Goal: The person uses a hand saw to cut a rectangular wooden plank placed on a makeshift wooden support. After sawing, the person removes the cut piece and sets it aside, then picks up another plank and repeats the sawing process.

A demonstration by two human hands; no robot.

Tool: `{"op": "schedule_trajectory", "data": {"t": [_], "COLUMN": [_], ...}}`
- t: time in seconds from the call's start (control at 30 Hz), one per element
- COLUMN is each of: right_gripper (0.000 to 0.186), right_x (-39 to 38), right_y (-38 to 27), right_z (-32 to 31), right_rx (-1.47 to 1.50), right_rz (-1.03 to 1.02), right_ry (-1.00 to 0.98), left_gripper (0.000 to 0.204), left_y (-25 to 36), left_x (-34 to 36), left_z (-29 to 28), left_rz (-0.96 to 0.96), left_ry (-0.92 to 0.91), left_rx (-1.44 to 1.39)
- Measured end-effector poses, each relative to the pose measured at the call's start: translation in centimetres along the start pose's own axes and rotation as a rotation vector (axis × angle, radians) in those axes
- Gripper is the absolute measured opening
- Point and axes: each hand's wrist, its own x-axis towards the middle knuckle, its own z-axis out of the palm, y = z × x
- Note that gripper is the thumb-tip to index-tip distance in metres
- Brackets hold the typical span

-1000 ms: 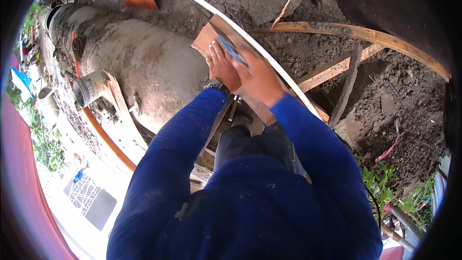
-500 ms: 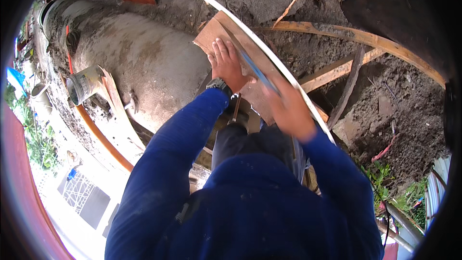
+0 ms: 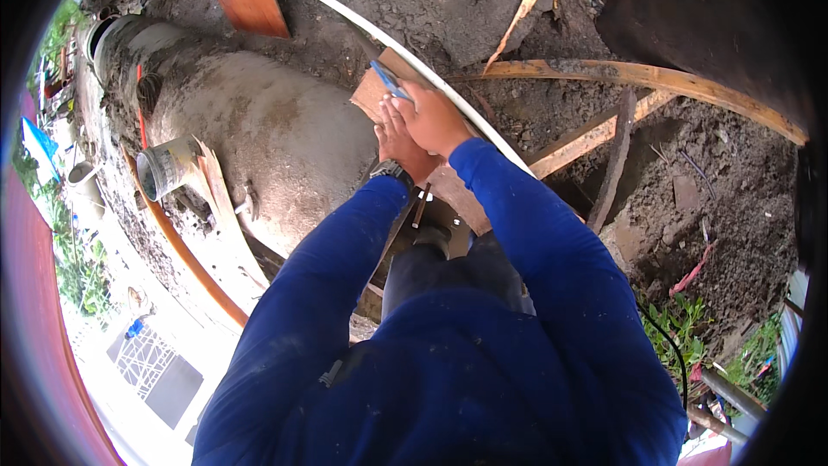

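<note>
Flat reddish-brown wooden board (image 3: 368, 97) was positioned between a large cylindrical grey pipe (image 3: 259, 112) and a long narrow white strip (image 3: 345, 11). It was partly covered by the left hand (image 3: 402, 140), laid flat with fingers extended. A slim blue hand tool (image 3: 388, 80) was gripped in the right hand (image 3: 435, 118), held close beside the left.

right of hands (image 3: 435, 121): white strip (image 3: 415, 59) blocks | left: grey cylinder (image 3: 259, 116) | above: open
</note>
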Motion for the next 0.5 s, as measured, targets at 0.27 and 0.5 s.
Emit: {"op": "schedule_trajectory", "data": {"t": [0.27,0.5], "right_gripper": [0.045,0.045], "right_x": [-2.6,-2.9], "right_y": [2.5,-1.0], "right_z": [-0.7,-3.5], "right_rx": [-0.004,0.023], "right_rz": [-0.048,0.090], "right_ry": [0.021,-0.033], "left_gripper": [0.135,0.156], "left_y": [-0.4,-0.7], "left_x": [1.3,1.6], "left_z": [1.1,1.6], "left_rz": [0.002,0.034], "left_ry": [0.029,0.131], "left_rx": [0.056,0.075]}}
